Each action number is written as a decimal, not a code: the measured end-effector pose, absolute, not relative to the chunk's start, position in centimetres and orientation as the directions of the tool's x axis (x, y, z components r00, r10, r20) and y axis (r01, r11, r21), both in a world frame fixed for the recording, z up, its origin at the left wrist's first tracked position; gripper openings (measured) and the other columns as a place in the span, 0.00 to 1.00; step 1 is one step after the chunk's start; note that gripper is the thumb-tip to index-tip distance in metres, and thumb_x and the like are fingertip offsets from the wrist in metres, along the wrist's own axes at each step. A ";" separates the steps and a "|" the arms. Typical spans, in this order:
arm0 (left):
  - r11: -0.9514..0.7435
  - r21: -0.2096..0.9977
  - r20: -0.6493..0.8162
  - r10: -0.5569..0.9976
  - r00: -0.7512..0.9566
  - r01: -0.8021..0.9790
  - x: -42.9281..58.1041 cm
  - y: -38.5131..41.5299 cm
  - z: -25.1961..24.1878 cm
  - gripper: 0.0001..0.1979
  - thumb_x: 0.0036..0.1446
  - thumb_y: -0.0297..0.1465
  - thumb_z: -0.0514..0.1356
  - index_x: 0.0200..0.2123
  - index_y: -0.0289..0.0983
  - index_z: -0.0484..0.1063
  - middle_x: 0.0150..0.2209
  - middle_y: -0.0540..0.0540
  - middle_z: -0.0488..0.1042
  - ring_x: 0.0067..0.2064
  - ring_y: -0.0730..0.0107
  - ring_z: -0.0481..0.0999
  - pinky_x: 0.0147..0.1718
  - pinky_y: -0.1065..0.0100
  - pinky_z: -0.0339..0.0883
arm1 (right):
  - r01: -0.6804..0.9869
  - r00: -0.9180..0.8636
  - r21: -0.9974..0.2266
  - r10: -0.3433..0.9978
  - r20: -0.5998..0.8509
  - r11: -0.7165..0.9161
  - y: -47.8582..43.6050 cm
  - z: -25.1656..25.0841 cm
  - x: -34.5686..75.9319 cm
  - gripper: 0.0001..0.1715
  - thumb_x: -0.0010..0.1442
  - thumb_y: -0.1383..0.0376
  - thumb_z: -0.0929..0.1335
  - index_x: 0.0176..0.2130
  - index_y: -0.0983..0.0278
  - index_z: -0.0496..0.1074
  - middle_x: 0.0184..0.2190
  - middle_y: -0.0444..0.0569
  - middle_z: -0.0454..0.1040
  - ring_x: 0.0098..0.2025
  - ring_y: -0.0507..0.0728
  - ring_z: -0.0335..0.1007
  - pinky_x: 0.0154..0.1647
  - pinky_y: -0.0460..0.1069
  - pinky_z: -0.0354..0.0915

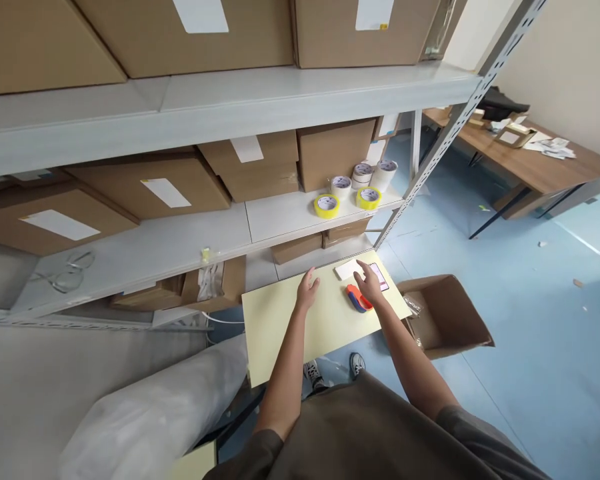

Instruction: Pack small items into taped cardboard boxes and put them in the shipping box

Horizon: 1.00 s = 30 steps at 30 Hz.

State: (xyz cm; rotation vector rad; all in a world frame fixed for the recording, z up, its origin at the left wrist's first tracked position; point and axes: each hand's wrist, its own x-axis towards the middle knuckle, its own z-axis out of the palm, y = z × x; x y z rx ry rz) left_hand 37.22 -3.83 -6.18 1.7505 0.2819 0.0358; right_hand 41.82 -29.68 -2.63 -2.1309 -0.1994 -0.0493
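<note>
A pale yellow table (285, 330) stands in front of the metal shelving. My left hand (307, 291) rests flat on the tabletop, fingers stretched out, holding nothing. My right hand (369, 283) hovers with fingers extended over a phone (381, 276) and a white card (347, 269) near the table's far right corner. Just below that hand lies an orange and blue tape dispenser (356, 298). Whether the fingertips touch the phone is unclear.
Rolls of tape, two of them yellow (327, 205), sit on the middle shelf (280, 217) among cardboard boxes. An open cardboard box (447, 317) stands on the blue floor to the right. A large white plastic roll (150, 413) lies at lower left. A wooden desk (535, 163) is at far right.
</note>
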 end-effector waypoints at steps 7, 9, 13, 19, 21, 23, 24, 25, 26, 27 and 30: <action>-0.167 0.959 -0.183 0.249 0.951 0.229 35.4 -8.4 -9.7 0.28 0.67 0.44 0.63 0.67 0.44 0.70 0.70 0.38 0.68 0.71 0.50 0.67 0.66 0.50 0.66 | 0.161 0.983 -0.755 0.174 0.063 -0.636 -34.2 -7.4 41.2 0.29 0.68 0.59 0.65 0.65 0.62 0.71 0.65 0.59 0.73 0.67 0.66 0.69 0.68 0.64 0.66; -0.174 0.949 -0.210 0.265 0.941 0.261 35.0 -10.4 -11.3 0.27 0.67 0.44 0.63 0.66 0.44 0.70 0.70 0.38 0.68 0.70 0.50 0.68 0.65 0.50 0.67 | 0.147 0.982 -0.732 0.186 0.027 -0.666 -35.9 -9.5 41.0 0.28 0.68 0.61 0.65 0.64 0.63 0.72 0.64 0.60 0.74 0.65 0.66 0.71 0.66 0.62 0.68; -0.183 0.935 -0.244 0.296 0.924 0.305 34.0 -14.7 -14.4 0.26 0.67 0.43 0.63 0.65 0.44 0.71 0.69 0.38 0.69 0.68 0.51 0.70 0.63 0.52 0.69 | 0.108 0.965 -0.670 0.239 -0.106 -0.734 -37.7 -13.8 40.5 0.22 0.68 0.64 0.65 0.59 0.64 0.75 0.57 0.59 0.78 0.56 0.63 0.76 0.58 0.56 0.71; -0.171 0.912 -0.293 0.361 0.885 0.372 31.0 -18.7 -16.6 0.24 0.68 0.39 0.62 0.64 0.42 0.73 0.66 0.37 0.73 0.65 0.53 0.74 0.60 0.56 0.72 | 0.066 0.866 -0.515 0.306 -0.396 -0.854 -36.6 -18.5 38.5 0.14 0.70 0.64 0.66 0.51 0.67 0.76 0.49 0.60 0.79 0.53 0.63 0.75 0.54 0.53 0.68; -0.161 0.898 -0.323 0.389 0.863 0.409 30.0 -19.1 -16.7 0.23 0.68 0.38 0.62 0.64 0.41 0.74 0.65 0.37 0.73 0.63 0.55 0.76 0.59 0.56 0.73 | 0.067 0.848 -0.463 0.295 -0.440 -0.884 -36.1 -19.5 38.0 0.18 0.70 0.62 0.67 0.55 0.69 0.73 0.51 0.64 0.79 0.54 0.66 0.74 0.56 0.55 0.66; -0.158 0.886 -0.343 0.411 0.845 0.436 29.2 -19.3 -16.6 0.22 0.67 0.37 0.63 0.63 0.41 0.74 0.65 0.36 0.74 0.61 0.56 0.78 0.58 0.57 0.73 | 0.065 0.828 -0.391 0.268 -0.492 -0.918 -35.6 -19.9 37.8 0.22 0.71 0.61 0.66 0.58 0.71 0.71 0.51 0.67 0.78 0.55 0.68 0.74 0.58 0.57 0.64; -0.159 0.883 -0.345 0.420 0.840 0.442 28.9 -19.4 -16.4 0.22 0.67 0.37 0.63 0.62 0.41 0.75 0.64 0.35 0.75 0.59 0.56 0.79 0.58 0.57 0.74 | 0.061 0.813 -0.357 0.254 -0.524 -0.932 -35.5 -19.9 37.9 0.23 0.72 0.60 0.65 0.60 0.72 0.69 0.51 0.67 0.79 0.55 0.68 0.74 0.58 0.58 0.63; -0.159 0.882 -0.343 0.426 0.837 0.443 28.6 -19.4 -16.1 0.21 0.67 0.36 0.63 0.61 0.40 0.76 0.63 0.35 0.76 0.58 0.56 0.80 0.58 0.56 0.74 | 0.058 0.796 -0.333 0.244 -0.554 -0.941 -35.4 -19.8 38.1 0.24 0.73 0.61 0.64 0.62 0.72 0.68 0.51 0.68 0.79 0.54 0.68 0.75 0.57 0.58 0.63; -0.159 0.884 -0.338 0.432 0.836 0.440 28.5 -19.5 -15.8 0.21 0.67 0.36 0.63 0.61 0.40 0.76 0.62 0.35 0.77 0.57 0.56 0.80 0.58 0.56 0.74 | 0.060 0.784 -0.320 0.244 -0.572 -0.945 -35.4 -19.5 38.3 0.25 0.73 0.62 0.63 0.63 0.72 0.66 0.51 0.68 0.79 0.54 0.68 0.75 0.56 0.58 0.63; -0.157 0.886 -0.332 0.438 0.835 0.435 28.4 -19.5 -15.3 0.20 0.66 0.35 0.63 0.60 0.39 0.76 0.61 0.34 0.77 0.57 0.57 0.80 0.58 0.56 0.74 | 0.068 0.779 -0.318 0.250 -0.576 -0.946 -35.5 -19.0 38.6 0.26 0.73 0.63 0.62 0.65 0.71 0.64 0.52 0.67 0.79 0.54 0.68 0.76 0.54 0.57 0.64; -0.153 0.894 -0.311 0.463 0.830 0.420 28.9 -19.3 -13.4 0.19 0.66 0.32 0.62 0.59 0.38 0.77 0.61 0.34 0.77 0.55 0.59 0.81 0.57 0.57 0.74 | 0.118 0.795 -0.353 0.301 -0.526 -0.928 -36.0 -16.5 39.8 0.28 0.73 0.65 0.62 0.69 0.67 0.59 0.53 0.64 0.78 0.52 0.66 0.77 0.51 0.56 0.66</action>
